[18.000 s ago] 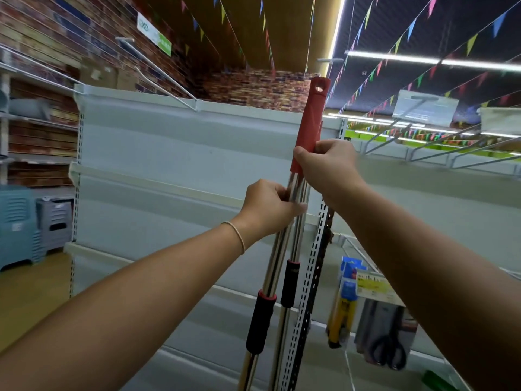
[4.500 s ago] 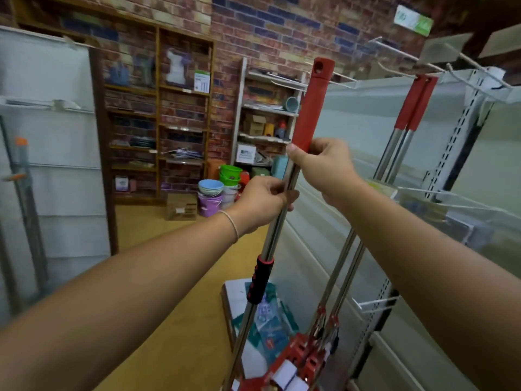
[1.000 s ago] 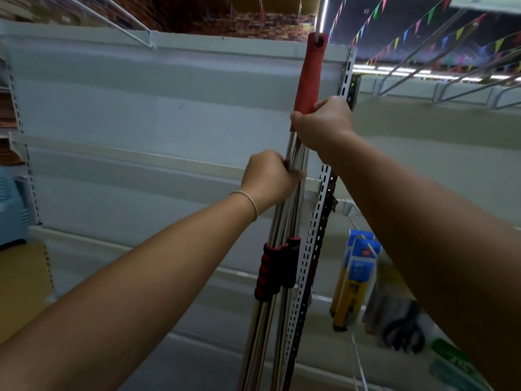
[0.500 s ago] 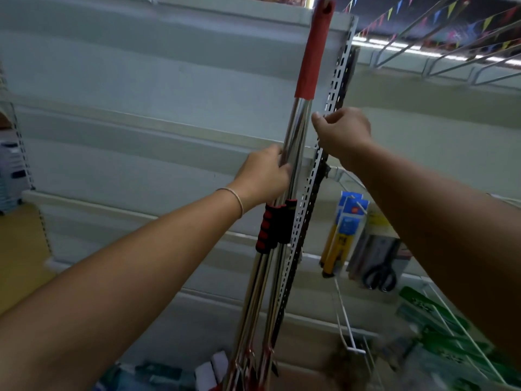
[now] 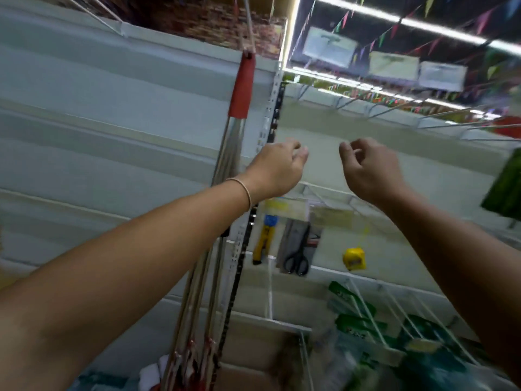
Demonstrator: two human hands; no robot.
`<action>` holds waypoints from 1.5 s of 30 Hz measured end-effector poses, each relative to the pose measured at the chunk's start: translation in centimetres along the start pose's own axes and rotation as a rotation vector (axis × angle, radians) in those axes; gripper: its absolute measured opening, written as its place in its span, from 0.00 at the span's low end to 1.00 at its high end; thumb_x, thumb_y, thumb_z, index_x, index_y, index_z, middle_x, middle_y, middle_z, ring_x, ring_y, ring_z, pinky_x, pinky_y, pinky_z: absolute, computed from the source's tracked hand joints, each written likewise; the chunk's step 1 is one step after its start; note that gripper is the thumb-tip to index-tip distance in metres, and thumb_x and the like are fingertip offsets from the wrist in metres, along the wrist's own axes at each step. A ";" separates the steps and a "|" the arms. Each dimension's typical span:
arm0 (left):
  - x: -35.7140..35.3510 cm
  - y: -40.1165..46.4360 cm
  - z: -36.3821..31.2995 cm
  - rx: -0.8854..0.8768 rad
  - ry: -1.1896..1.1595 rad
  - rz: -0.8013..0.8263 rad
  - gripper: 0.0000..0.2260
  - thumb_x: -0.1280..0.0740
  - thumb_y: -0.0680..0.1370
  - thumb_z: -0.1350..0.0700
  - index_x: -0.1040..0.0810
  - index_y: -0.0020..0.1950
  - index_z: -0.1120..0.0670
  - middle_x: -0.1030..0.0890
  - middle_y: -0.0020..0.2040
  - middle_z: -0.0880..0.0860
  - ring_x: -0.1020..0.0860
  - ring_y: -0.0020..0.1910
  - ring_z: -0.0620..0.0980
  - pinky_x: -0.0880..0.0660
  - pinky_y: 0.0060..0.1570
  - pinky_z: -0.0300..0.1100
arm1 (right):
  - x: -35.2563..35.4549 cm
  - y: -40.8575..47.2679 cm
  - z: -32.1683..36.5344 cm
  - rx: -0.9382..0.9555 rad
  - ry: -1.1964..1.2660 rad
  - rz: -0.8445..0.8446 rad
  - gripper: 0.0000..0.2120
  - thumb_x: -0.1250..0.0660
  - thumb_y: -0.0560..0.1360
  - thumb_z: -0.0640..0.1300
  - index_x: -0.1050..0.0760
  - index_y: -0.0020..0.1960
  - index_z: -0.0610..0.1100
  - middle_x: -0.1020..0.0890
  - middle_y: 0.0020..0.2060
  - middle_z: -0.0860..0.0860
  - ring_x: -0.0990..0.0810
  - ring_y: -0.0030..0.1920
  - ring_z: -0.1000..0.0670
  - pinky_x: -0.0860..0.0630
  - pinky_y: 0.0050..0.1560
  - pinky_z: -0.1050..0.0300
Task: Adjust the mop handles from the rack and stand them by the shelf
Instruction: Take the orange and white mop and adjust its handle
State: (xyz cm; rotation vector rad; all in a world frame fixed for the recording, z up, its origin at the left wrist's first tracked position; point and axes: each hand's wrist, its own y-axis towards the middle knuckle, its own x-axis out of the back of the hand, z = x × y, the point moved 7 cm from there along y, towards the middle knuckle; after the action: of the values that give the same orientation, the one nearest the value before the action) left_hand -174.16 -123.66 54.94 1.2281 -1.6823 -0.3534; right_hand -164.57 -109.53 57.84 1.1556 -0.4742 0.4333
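Several steel mop handles (image 5: 229,153) with red top grips (image 5: 242,87) lean upright against the grey shelf (image 5: 112,131), beside its perforated upright post (image 5: 269,117). Their red mop fittings (image 5: 194,359) show at the bottom. My left hand (image 5: 277,167) hovers just right of the handles, fingers loosely curled, holding nothing. My right hand (image 5: 369,167) is farther right in the air, fingers also loosely curled and holding nothing. My left forearm crosses in front of the handles' middle.
Wire pegs (image 5: 366,309) jut from the right shelf panel, carrying scissors (image 5: 296,256), a yellow tool (image 5: 263,238), a yellow tape measure (image 5: 353,259) and green packets (image 5: 355,314). A cardboard box (image 5: 253,359) sits low by the mop heads.
Both hands have let go of the mop handles and moved right, away from them. The handles stay leaning against the shelf. The view has swung to the right.
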 end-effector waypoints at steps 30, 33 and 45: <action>-49.4 -12.8 -50.8 -0.691 -0.421 0.691 0.17 0.43 0.82 0.48 0.26 0.62 0.58 0.20 0.56 0.58 0.23 0.55 0.58 0.26 0.55 0.51 | 44.8 -30.3 -46.2 -0.803 -0.629 -0.191 0.18 0.41 0.82 0.54 0.22 0.57 0.41 0.18 0.49 0.45 0.21 0.52 0.43 0.26 0.52 0.52; -53.5 -12.4 -54.2 -0.751 -0.455 0.748 0.17 0.44 0.82 0.48 0.26 0.61 0.58 0.20 0.55 0.58 0.23 0.54 0.58 0.26 0.54 0.52 | 46.8 -31.1 -49.4 -0.866 -0.637 -0.250 0.17 0.41 0.81 0.55 0.22 0.55 0.42 0.18 0.47 0.48 0.20 0.50 0.44 0.22 0.54 0.46; -65.6 -12.2 -63.7 -0.882 -0.652 0.851 0.16 0.43 0.82 0.50 0.25 0.60 0.59 0.20 0.55 0.59 0.23 0.55 0.59 0.26 0.53 0.50 | 51.9 -33.2 -58.7 -1.094 -0.777 -0.353 0.19 0.40 0.81 0.54 0.24 0.62 0.41 0.18 0.53 0.46 0.21 0.53 0.46 0.23 0.55 0.48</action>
State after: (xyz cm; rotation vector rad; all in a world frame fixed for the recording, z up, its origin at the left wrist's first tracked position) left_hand -114.24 -54.80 41.48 -0.3157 -2.0439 -0.8789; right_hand -95.78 -61.81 42.69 0.2602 -0.9879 -0.5872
